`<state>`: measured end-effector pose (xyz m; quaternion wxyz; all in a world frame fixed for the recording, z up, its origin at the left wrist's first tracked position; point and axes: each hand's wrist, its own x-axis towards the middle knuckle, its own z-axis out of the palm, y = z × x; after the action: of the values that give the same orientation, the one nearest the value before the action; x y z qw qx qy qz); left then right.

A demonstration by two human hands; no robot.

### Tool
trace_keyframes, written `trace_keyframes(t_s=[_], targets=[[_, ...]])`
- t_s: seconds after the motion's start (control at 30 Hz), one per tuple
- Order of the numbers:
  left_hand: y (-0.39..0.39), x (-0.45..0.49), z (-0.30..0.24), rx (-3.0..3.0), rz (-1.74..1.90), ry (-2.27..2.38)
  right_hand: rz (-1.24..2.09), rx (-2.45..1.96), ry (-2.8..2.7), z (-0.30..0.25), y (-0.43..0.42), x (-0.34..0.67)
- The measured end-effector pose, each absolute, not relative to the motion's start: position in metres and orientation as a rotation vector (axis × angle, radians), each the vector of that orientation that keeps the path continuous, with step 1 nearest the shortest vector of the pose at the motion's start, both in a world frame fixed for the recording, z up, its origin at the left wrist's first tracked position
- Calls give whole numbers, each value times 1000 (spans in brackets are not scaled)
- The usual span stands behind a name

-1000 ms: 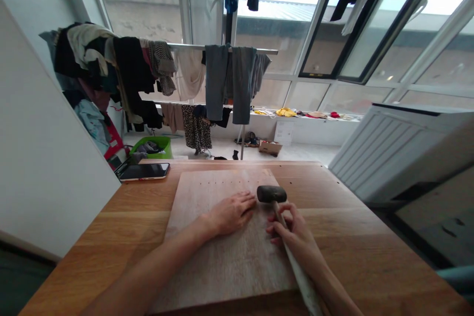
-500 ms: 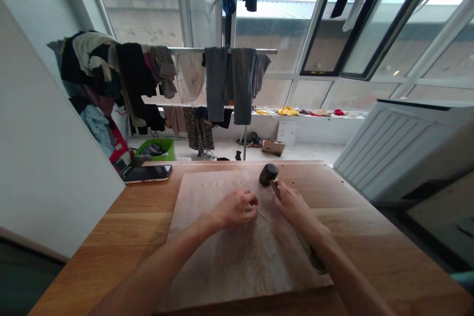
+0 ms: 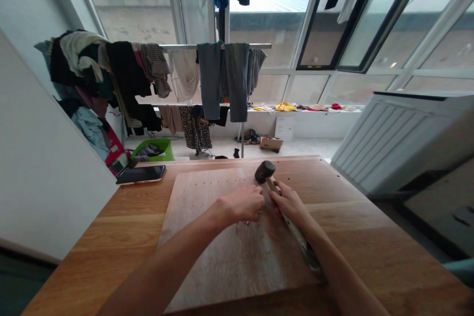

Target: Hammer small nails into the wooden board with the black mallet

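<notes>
A light wooden board (image 3: 229, 256) with a row of small holes lies on the wooden table (image 3: 351, 237). My right hand (image 3: 291, 202) is closed round the handle of a hammer (image 3: 264, 171); its dark head points away from me over the board's far part. Just left of it, my left hand (image 3: 242, 203) rests on the board with its fingers curled together. Thin nails (image 3: 242, 224) show beneath it, and I cannot make out whether it pinches one.
A black phone (image 3: 141, 174) lies at the table's far left corner. A white panel (image 3: 44, 158) leans on the left and a white slatted unit (image 3: 400, 133) stands on the right. Beyond the table are a clothes rack (image 3: 218, 76), a green basket (image 3: 155, 148) and windows.
My left hand went from flat on the board to curled. My right hand moved the hammer forward, away from me, and both hands came close together. The camera dipped slightly.
</notes>
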<state>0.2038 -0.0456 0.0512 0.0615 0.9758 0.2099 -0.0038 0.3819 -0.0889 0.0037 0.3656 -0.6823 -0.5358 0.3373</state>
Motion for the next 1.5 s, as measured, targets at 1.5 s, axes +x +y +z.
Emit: trace_keyframes(t_s=[1.5], targets=[[24,227,-15,2094,926,1124,1140,-1214,-1018,20,-101,362]])
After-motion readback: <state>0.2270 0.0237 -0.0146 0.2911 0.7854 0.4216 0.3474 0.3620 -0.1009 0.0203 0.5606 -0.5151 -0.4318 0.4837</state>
